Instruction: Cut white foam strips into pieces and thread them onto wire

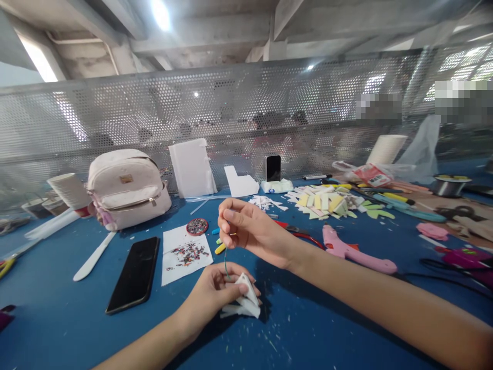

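Note:
My left hand (210,290) is low over the table, its thumb and fingers closed on a small white folded piece (250,298) that looks like foam or paper. A dark spot like a hole marks the piece near its top. Above it, my right hand (256,228) pinches the upper end of a thin green thread (226,263). The thread hangs down toward the fingers of my left hand; where its lower end goes is hidden. A white sheet (169,272) with scattered small beads (188,254) lies to the left, a round red-rimmed dish of beads (197,226) at its top edge.
At the left are a black phone (134,275), a white plastic knife (94,256) and a pale backpack (127,190). A pink glue gun (354,249) lies right, beyond my forearm. Behind are a pile of foam strips (323,199), an upright phone (273,168) and a wire spool (451,186).

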Demonstrator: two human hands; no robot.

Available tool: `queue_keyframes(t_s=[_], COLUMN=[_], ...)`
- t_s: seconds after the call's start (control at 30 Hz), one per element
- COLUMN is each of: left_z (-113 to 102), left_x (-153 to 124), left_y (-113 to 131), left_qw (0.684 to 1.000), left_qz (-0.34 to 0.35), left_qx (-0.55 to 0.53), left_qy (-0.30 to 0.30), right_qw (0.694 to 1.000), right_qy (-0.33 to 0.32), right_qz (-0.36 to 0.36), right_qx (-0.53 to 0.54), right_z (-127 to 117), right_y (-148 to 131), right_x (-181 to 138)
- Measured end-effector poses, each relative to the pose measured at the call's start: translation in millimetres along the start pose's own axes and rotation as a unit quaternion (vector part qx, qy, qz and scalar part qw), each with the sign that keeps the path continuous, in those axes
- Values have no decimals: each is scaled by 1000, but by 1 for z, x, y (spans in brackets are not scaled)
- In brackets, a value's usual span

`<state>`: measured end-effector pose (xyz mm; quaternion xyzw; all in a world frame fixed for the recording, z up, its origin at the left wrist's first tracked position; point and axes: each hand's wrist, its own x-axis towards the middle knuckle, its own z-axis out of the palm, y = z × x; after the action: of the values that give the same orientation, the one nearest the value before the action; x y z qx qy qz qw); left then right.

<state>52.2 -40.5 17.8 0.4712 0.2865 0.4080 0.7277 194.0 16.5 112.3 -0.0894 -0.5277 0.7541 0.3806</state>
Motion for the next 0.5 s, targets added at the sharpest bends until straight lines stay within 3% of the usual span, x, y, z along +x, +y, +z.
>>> queue_keyframes(t_s=[0.5], left_z=[-6], left_x=[-1], left_y=[-2], left_qw=[1000], left_qz=[0], left_qx=[14], left_qy=[8], right_qw=[998], right_qy=[-1], right_qz=[15], right_qx=[-60], right_z=[-4], right_y=[-8], right_x=[0])
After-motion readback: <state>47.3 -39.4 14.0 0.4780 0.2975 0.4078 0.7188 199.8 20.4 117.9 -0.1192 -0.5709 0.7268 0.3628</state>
